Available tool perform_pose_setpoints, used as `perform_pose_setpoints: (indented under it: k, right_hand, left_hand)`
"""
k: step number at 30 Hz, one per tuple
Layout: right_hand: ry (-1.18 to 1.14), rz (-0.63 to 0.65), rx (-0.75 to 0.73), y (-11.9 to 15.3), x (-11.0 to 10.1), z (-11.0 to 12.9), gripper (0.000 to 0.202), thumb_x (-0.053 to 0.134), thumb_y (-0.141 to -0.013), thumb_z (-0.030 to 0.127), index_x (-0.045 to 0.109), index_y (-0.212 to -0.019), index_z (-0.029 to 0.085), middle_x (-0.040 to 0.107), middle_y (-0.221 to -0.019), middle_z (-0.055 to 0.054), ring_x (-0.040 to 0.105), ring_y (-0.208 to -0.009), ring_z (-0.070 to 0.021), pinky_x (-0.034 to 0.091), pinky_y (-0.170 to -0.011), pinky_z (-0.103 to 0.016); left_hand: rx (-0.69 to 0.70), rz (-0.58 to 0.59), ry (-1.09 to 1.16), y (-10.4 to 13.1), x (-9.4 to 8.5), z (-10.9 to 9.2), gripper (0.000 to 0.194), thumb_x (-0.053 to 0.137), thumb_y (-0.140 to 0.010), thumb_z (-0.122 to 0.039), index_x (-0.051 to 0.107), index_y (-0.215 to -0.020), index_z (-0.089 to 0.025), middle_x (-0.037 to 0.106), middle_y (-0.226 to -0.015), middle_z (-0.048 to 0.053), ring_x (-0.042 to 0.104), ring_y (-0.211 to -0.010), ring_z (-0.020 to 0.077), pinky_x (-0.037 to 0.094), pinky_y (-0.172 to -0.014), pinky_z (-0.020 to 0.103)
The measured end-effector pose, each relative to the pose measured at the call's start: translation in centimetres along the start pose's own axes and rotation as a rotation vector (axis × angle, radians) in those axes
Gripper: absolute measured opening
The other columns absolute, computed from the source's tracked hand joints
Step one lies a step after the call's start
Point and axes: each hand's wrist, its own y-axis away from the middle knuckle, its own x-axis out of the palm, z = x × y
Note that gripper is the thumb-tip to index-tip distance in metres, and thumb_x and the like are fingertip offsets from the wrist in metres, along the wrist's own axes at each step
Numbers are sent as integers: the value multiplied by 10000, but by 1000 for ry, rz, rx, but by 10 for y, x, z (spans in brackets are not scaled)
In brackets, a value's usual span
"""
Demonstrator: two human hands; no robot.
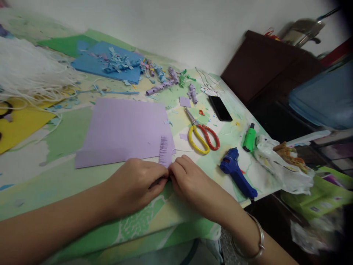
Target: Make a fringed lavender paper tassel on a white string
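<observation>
A narrow purple paper strip (165, 150), with many fine dark lines or cuts across it, points away from me. Its near end is pinched between the fingertips of my left hand (139, 180) and my right hand (190, 180), which touch each other. The fingers hide that end. White string (183, 150) shows just beyond the right hand. Behind the hands lies a large purple sheet (127, 129), partly under the strip. Scissors with yellow and red handles (199, 132) rest to the right, blades pointing away.
A blue glue gun (237, 173), green bottle (249, 138), phone (220, 108) and plastic bag (284, 169) are at the right. Rolled paper pieces (162, 87), blue sheets (93, 60), white yarn (33, 70) and yellow paper (30, 125) lie at the back and left.
</observation>
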Motion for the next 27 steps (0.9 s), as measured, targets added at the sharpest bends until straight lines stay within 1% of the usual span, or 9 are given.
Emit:
perform_pose_setpoints:
  k: [3,6,9,12,17,21,24,27]
  right_hand:
    - [-104,10,65,0,-1,0,139,468,-898,23,577,-860,99,581,-873,-106,495,-835,-206,436,-744,-326]
    - [-237,-2,151,0,0,-1,127,485,-882,27,568,-840,114,586,-855,-86,507,-820,-192,430,-729,-308]
    - [-363,-55,197,-1,0,-4,101,526,-849,49,562,-813,136,585,-803,-48,503,-769,-168,398,-678,-279]
    - [-453,-102,242,-2,-1,-7,96,562,-807,51,571,-792,146,575,-732,-8,487,-675,-130,356,-616,-247]
    - [-553,-81,346,-6,-2,-10,119,593,-741,38,618,-736,155,553,-625,36,463,-580,-96,314,-565,-221]
    - [-645,-49,392,-12,-3,-12,141,589,-721,32,654,-716,156,566,-603,36,468,-572,-92,306,-559,-223]
    - [-658,-24,416,-16,-4,-14,129,596,-689,35,632,-679,158,566,-608,31,468,-584,-95,295,-550,-224]
    - [-659,14,442,-19,-6,-16,127,603,-668,35,599,-647,160,550,-588,33,459,-576,-96,275,-530,-224]
  left_hand:
    - [-46,-25,7,0,3,-2,187,481,-854,-156,650,-773,-150,556,-563,-28,482,-483,106,349,-505,231]
    - [-71,-9,9,-1,4,-4,188,484,-850,-161,647,-755,-149,543,-555,-32,480,-485,106,349,-507,232]
    - [-111,-15,-3,-2,5,-5,193,489,-840,-171,633,-713,-161,517,-535,-41,464,-472,102,335,-503,232]
    - [-156,-27,-14,-4,6,-6,163,496,-811,-181,616,-702,-178,471,-507,-56,436,-446,98,308,-485,229]
    - [-220,11,-63,-8,3,-9,74,510,-770,-189,572,-728,-192,421,-481,-76,429,-420,100,272,-455,218]
    - [-206,-6,-39,-8,0,-10,48,512,-766,-175,548,-741,-193,393,-480,-83,419,-412,97,267,-441,211]
    - [-168,-48,-1,-6,-1,-9,49,520,-758,-144,533,-761,-191,365,-485,-94,388,-397,82,265,-427,204]
    - [-102,-89,6,-2,-1,-7,76,524,-777,-118,549,-758,-188,348,-479,-98,351,-379,69,260,-418,205]
